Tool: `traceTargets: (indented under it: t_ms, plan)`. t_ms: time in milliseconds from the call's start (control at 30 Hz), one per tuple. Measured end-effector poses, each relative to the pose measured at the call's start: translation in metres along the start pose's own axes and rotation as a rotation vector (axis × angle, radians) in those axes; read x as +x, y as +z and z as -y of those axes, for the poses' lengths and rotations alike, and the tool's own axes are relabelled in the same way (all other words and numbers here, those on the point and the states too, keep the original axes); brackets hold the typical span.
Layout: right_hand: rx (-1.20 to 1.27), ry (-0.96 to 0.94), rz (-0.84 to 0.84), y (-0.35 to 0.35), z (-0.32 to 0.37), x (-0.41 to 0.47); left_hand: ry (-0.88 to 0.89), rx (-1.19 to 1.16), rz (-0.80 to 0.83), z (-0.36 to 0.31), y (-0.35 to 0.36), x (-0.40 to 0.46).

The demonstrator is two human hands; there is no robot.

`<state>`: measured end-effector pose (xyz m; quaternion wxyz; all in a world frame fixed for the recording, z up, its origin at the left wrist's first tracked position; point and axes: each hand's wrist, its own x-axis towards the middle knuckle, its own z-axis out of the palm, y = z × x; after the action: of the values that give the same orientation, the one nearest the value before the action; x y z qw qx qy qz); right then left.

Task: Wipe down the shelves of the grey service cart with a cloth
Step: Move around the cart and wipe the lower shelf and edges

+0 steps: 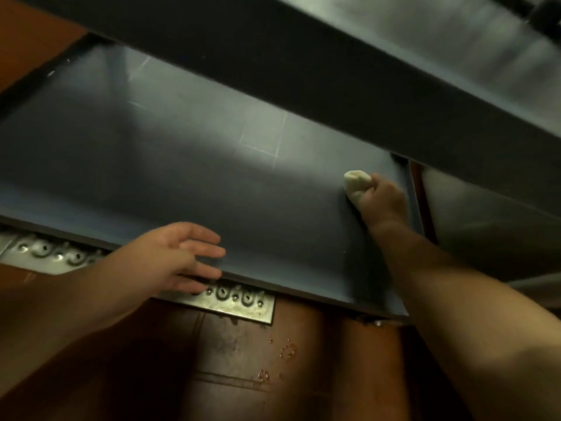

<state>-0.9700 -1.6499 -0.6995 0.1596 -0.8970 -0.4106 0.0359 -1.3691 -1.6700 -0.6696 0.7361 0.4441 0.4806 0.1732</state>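
Right at the grip, the right hand (383, 202) is balled into a fist around a pale cream cloth (355, 186), fingers curled tight so the fabric bulges out past the knuckles as a rounded wad. That wad is pressed down onto the lower shelf (188, 165) of the grey service cart, close to the shelf's right edge and toward its far right corner. The cloth looks bunched and smooth, with no pattern to make out.

Over on the other side, the left hand (179, 256) is flat and open, fingers spread slightly, with its fingertips lying over the shelf's near edge, about halfway along; it grasps nothing.

The shelf itself is a matte blue-grey sheet with a dark rim, marked by thin pale scratches forming a rough square near its middle and a few more toward the far left corner. A soft patch of light falls across its centre. Above it runs the upper shelf (364, 74), dark underneath. Below the near edge sits a perforated metal drain grate (239, 302) set into brown floor tiles (243, 360), with small droplets scattered on them.
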Motion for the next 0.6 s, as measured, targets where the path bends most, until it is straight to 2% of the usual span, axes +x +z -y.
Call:
traceTargets:
  t_ms: [133, 233, 400, 533, 600]
  plan:
    - [-0.284, -0.065, 0.138, 0.013, 0.008, -0.003, 0.039, -0.022, -0.034, -0.004, -0.002, 0.003]
    - [-0.35, -0.172, 0.149, 0.035, -0.005, -0.026, 0.073, -0.106, -0.069, -0.006, 0.006, 0.006]
    - [-0.352, -0.169, 0.083, 0.043, 0.0, -0.025, 0.127, -0.309, -0.125, -0.016, 0.021, 0.018]
    - [-0.223, -0.215, 0.086, 0.041, -0.003, -0.031, 0.157, -0.446, -0.124, -0.01, 0.031, 0.024]
    - [-0.166, -0.239, 0.035, 0.035, -0.006, -0.029, 0.153, -0.467, -0.107, -0.007, 0.037, 0.026]
